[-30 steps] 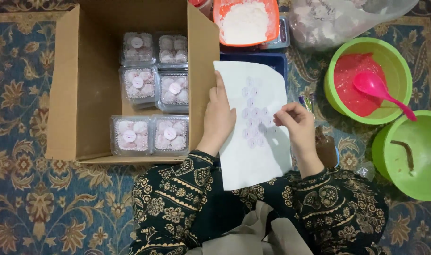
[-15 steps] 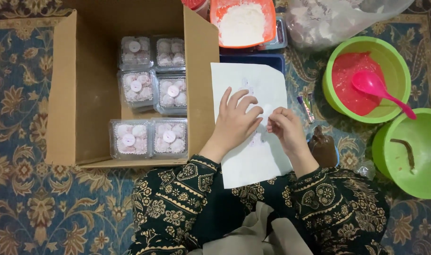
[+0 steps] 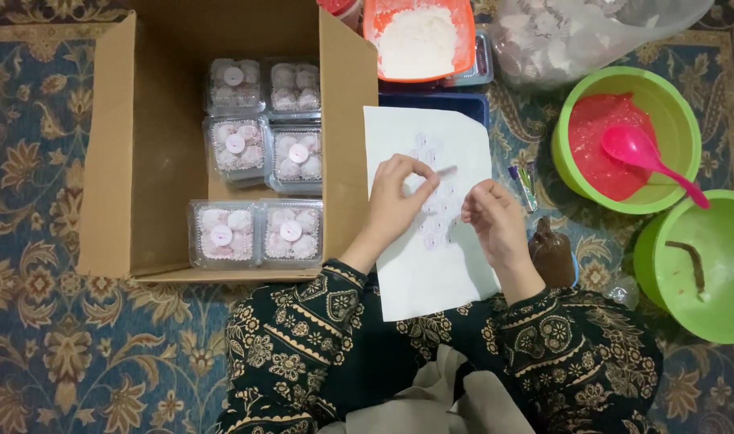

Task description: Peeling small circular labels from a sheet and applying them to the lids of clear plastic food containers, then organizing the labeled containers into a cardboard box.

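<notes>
A white sheet of pale round stickers (image 3: 431, 265) lies across my lap, beside an open cardboard box (image 3: 118, 161). My left hand (image 3: 395, 201) rests on the sheet's upper middle, its thumb and fingertips pinched together over a sticker. My right hand (image 3: 495, 221) sits on the sheet's right side with its fingers curled inward. Whether anything is between them is hidden. Inside the box are several clear plastic tubs (image 3: 258, 233) of pale round sweets, each with a round sticker on its lid.
An orange tub of white powder (image 3: 419, 36) and a blue tray (image 3: 439, 100) stand beyond the sheet. At right are a green bowl of red paste (image 3: 624, 145) with a pink spoon (image 3: 648, 157), another green bowl (image 3: 704, 265), a brown bottle (image 3: 552, 253) and a plastic bag (image 3: 592, 32).
My left hand went from lying flat on the sheet to a pinch with raised fingers. My right hand drew back slightly to the right and curled.
</notes>
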